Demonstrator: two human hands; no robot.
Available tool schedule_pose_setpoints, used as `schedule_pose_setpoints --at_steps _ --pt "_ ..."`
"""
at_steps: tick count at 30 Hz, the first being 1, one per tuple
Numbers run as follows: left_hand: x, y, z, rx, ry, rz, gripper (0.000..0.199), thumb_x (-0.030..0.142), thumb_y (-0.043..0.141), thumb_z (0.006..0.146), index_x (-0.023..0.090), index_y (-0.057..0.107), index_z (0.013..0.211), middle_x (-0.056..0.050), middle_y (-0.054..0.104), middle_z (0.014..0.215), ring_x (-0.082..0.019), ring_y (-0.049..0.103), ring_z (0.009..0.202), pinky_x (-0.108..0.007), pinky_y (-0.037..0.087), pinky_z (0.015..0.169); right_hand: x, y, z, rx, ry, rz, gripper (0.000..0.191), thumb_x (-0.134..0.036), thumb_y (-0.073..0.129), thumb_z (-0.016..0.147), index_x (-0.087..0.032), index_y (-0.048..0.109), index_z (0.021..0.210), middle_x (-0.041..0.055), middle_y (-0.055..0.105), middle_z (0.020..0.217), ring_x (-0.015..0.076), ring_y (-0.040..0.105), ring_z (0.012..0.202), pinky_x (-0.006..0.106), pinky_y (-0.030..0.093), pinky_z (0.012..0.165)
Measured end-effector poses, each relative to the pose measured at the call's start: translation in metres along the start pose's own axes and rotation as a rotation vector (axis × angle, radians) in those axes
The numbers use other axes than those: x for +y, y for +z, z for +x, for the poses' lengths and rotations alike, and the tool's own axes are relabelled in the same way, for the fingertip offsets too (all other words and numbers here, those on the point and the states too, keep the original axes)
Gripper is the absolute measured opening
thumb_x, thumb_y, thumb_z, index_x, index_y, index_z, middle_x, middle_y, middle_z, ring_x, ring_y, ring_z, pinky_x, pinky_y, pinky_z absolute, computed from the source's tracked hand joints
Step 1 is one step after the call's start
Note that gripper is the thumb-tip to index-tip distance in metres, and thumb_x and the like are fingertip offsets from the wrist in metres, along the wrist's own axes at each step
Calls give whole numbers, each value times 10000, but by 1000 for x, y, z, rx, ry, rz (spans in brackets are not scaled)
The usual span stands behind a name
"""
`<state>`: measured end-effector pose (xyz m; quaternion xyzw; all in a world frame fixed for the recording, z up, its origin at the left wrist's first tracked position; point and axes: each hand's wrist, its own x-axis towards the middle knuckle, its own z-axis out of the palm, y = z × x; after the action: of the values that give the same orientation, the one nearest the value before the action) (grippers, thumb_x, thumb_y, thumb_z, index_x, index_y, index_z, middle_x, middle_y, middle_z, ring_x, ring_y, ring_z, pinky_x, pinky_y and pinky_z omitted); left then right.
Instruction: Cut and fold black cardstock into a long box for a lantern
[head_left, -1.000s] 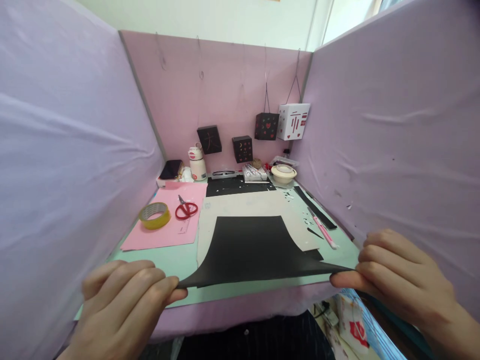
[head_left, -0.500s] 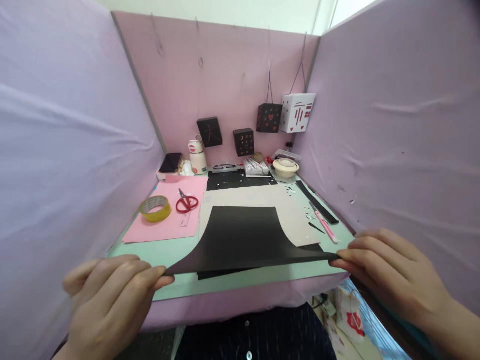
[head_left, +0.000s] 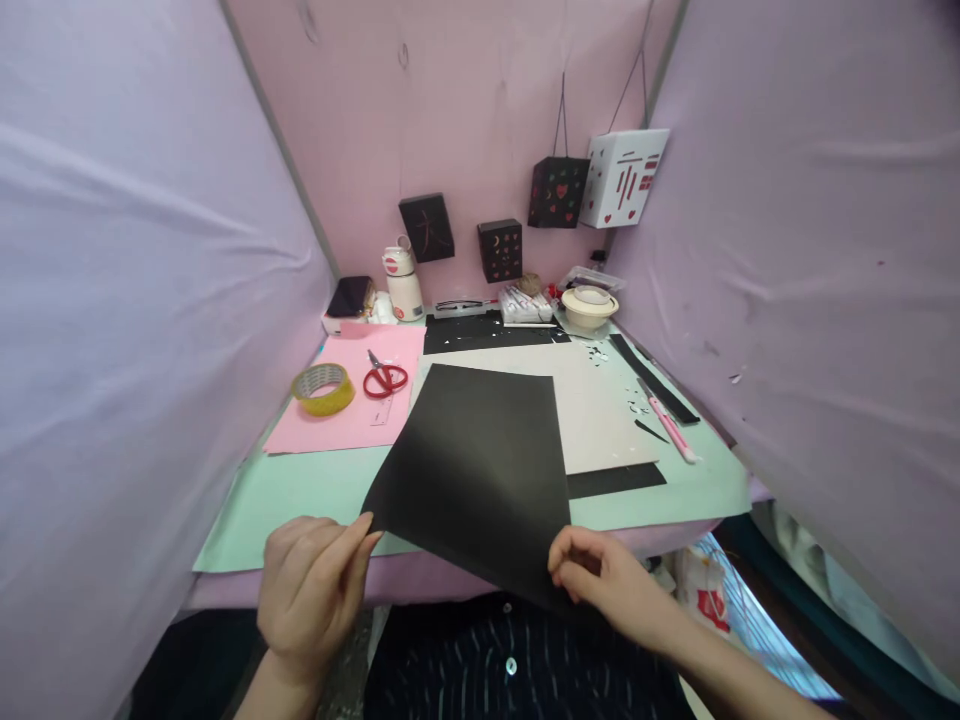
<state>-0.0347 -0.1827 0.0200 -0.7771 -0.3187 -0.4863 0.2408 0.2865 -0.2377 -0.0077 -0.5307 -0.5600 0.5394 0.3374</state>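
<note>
A sheet of black paper (head_left: 480, 460) lies tilted over the near part of the table, its lower edge hanging toward my body. My left hand (head_left: 319, 580) pinches its lower left corner between thumb and fingers. Along the right edge, near the bottom, my right hand (head_left: 592, 570) has its fingers closed on the sheet. Beneath it is a pale grey board (head_left: 607, 420), with another black strip of paper (head_left: 622, 482) showing under the board's near edge.
On pink paper (head_left: 345, 430) at the left lie yellow tape (head_left: 324, 392) and red scissors (head_left: 385, 380). A pink craft knife (head_left: 673, 430) and black scraps are at the right. Behind stand a bottle (head_left: 405, 290) and a cream tape roll (head_left: 589, 308); decorated boxes (head_left: 559, 192) hang above.
Both hands have moved inward, the right one much farther. The sheet, earlier stretched wide along its near edge, now lies flatter and turned. The view has tipped downward.
</note>
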Motion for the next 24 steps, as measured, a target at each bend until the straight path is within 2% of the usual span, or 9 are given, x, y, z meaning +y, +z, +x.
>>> schedule_pose_setpoints --at_steps 2,5,7,10,13,16,19,21,24 --pt "-2 2 -8 -7 -21 10 303 12 747 713 140 669 976 -40 629 690 -165 576 642 -329 471 691 11 -3 -1 194 7 104 149 -345 602 843 -202 643 831 -6 576 694 136 518 637 264 414 614" --pt "-8 4 -19 -52 -63 13 270 46 735 743 161 674 980 -31 633 677 -164 579 629 -322 463 688 22 -31 -12 552 -45 286 240 -445 671 804 -211 651 855 18 594 786 146 520 697 271 431 655" --pt "-7 8 -25 -100 -117 -8 253 64 712 775 171 671 1000 -24 635 669 -158 577 618 -308 456 670 26 -44 -22 631 -5 435 269 -465 717 764 -206 648 792 14 581 773 132 502 679 251 425 624" --pt "6 15 -29 -148 -192 -81 264 60 691 793 171 662 1030 -24 638 668 -151 573 611 -286 448 633 25 -33 -30 306 203 589 306 -465 748 739 -170 665 755 21 581 721 105 480 608 225 388 539" --pt "20 20 -31 -179 -192 -158 304 38 689 783 161 653 1059 -29 637 665 -158 572 622 -293 452 636 16 3 -20 -36 280 688 369 -468 758 736 -143 702 902 67 639 812 119 536 649 223 400 532" --pt "27 21 -36 -228 -176 -197 331 27 686 779 152 645 1083 -29 627 661 -159 558 619 -301 449 638 -1 36 8 44 250 838 426 -535 752 713 -148 700 883 70 654 844 125 559 649 225 415 504" --pt "27 19 -46 -232 -226 -214 341 31 694 773 166 647 1082 -22 629 679 -151 561 622 -289 451 637 -15 52 35 214 258 895 400 -524 771 689 -138 672 707 39 627 661 106 524 535 222 387 462" --pt "32 16 -54 -163 -394 -232 380 47 706 769 180 623 1115 5 625 669 -137 571 612 -281 468 660 -20 55 45 246 254 832 406 -500 788 678 -115 665 633 21 581 545 91 493 471 226 377 463" --pt "53 14 -57 -44 -813 -383 352 111 713 775 196 586 1092 47 615 639 -114 581 572 -251 487 649 -24 53 48 235 228 774 418 -494 789 679 -93 681 626 16 569 518 86 486 454 232 383 482"
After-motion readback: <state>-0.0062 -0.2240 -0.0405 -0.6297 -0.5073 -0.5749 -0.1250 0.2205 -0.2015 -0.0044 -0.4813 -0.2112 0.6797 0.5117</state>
